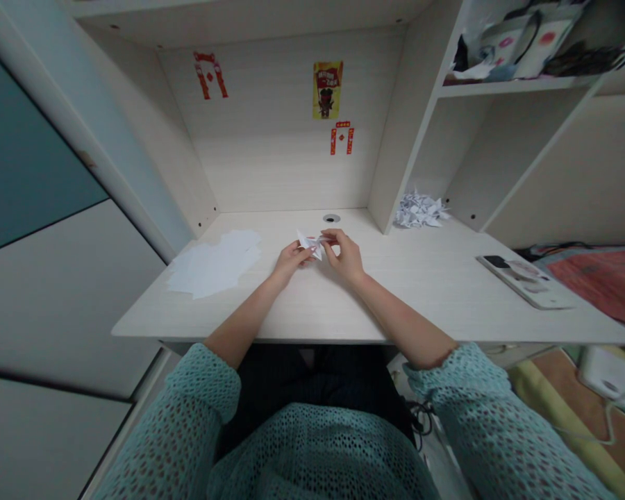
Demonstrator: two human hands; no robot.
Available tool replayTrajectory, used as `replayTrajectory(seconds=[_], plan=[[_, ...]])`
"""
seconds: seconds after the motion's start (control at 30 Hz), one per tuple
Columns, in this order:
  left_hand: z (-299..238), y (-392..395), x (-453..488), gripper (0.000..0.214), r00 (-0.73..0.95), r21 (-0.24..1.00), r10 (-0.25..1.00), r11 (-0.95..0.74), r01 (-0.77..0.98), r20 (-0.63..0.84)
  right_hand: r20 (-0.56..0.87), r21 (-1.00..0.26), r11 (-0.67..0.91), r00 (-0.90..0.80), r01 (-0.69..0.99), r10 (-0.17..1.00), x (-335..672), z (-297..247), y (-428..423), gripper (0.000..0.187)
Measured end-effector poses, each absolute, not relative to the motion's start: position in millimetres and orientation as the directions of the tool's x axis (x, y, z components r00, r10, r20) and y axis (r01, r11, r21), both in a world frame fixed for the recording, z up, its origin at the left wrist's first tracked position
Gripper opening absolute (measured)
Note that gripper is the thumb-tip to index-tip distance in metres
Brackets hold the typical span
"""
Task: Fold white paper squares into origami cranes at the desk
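Observation:
A small folded white paper, with pointed flaps like an origami crane, is held just above the desk. My left hand grips its left and lower side between thumb and fingers. On the other side, my right hand pinches a narrow part of the paper with thumb and forefinger. Fingers cover part of the folds. To the left of my hands, many loose white paper sheets lie spread over one another on the desk.
A heap of folded white papers sits under the right shelf. A phone lies on the right of the white desk. Upright panels rise behind, with stickers on the back board. A teal-and-white cabinet stands close on the left.

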State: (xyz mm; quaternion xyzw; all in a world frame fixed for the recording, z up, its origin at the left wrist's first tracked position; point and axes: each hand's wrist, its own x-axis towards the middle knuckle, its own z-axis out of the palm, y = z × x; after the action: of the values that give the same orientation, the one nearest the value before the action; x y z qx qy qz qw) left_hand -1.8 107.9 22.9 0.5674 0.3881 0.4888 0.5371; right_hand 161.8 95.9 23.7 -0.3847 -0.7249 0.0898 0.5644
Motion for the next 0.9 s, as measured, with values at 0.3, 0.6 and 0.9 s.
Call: replayTrajectory(seconds=[0.3, 0.6, 0.9], plan=[[20.4, 104.4, -0.9, 0.051, 0.28, 0.984, 0.943, -0.179, -0.022, 0.178, 0.729, -0.574, 0.648, -0.047, 0.5, 0.683, 166.1, 21.1, 99.9, 0.023], [19.6, 103.8, 3.0, 0.059, 0.209, 0.975, 0.953, -0.221, -0.016, 0.219, 0.707, -0.527, 0.602, -0.084, 0.6, 0.702, 168.1, 17.1, 101.3, 0.02], [14.0, 107.9, 3.8, 0.053, 0.252, 0.958, 0.925, -0.285, -0.035, 0.285, 0.708, -0.566, 0.635, -0.084, 0.526, 0.701, 167.2, 17.8, 101.4, 0.023]])
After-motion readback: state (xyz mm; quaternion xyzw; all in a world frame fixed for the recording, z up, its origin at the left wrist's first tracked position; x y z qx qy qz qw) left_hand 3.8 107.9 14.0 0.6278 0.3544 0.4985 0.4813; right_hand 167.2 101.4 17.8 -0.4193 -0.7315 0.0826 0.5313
